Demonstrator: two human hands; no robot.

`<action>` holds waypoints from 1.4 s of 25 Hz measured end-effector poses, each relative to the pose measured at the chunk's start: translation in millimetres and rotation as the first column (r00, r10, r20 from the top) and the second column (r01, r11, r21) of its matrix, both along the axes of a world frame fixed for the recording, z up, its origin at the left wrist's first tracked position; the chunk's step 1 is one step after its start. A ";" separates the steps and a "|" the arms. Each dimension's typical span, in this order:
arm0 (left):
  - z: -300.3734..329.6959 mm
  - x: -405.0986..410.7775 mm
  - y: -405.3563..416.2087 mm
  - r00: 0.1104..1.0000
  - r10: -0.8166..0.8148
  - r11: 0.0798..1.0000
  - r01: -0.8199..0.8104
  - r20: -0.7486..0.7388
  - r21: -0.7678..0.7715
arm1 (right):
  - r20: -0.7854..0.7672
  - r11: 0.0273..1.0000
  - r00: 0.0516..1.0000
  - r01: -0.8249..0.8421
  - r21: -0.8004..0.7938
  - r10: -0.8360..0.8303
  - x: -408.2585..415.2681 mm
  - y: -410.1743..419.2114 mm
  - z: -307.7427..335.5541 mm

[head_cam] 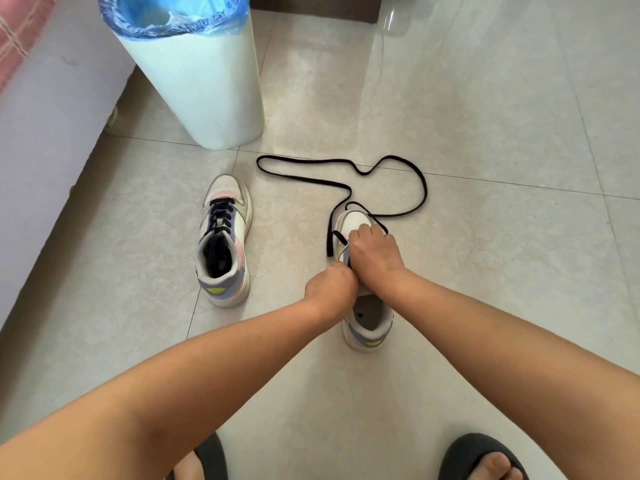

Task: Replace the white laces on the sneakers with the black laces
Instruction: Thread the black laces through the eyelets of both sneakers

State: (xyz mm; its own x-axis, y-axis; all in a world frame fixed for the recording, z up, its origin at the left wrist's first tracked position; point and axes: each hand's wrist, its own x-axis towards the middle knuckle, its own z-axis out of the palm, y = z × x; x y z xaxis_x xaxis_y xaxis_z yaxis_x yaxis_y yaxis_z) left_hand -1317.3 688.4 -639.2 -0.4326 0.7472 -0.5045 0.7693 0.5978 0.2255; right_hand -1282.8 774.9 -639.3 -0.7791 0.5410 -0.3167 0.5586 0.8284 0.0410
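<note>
Bending over the right sneaker on the tiled floor, both hands work its black lace; left hand curled, pinching lace at the eyelets; right hand curled over the tongue; left sneaker stands nearby, black-laced.

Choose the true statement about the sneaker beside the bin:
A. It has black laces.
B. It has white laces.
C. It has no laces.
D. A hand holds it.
A: the sneaker beside the bin shows black laces crossing its front, and no hand touches it.
</note>
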 end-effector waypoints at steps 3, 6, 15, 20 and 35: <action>-1.8 -3.8 1.2 0.997 0.073 0.997 -0.072 0.011 -0.021 | 0.010 1.000 1.000 -0.018 -0.022 0.018 -0.9 5.1 0.8; -0.8 -9.3 2.6 0.993 0.122 0.991 -0.122 -0.013 -0.056 | 0.001 0.995 0.996 -0.085 -0.057 0.085 8.5 6.9 2.4; 19.7 -24.8 18.4 0.993 0.075 0.969 -0.094 0.089 0.230 | -0.083 0.928 0.982 0.132 -0.348 -0.170 17.9 20.6 10.3; 4.1 -17.7 22.8 0.910 0.304 0.944 -0.327 0.282 0.037 | 0.108 0.925 0.993 0.083 -0.371 -0.046 3.1 35.8 27.9; -9.6 -2.7 23.5 0.941 0.315 0.927 -0.333 0.124 0.174 | -0.360 0.859 0.780 -0.458 0.231 0.512 45.0 30.8 8.2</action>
State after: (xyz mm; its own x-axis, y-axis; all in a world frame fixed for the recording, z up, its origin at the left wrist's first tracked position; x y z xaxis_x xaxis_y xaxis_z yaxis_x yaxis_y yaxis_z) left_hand -1320.0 711.9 -648.8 -0.6260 0.6593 -0.4165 0.5110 0.7503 0.4195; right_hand -1237.8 805.6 -631.2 -0.9904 0.0703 0.1189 0.0740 0.9969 0.0271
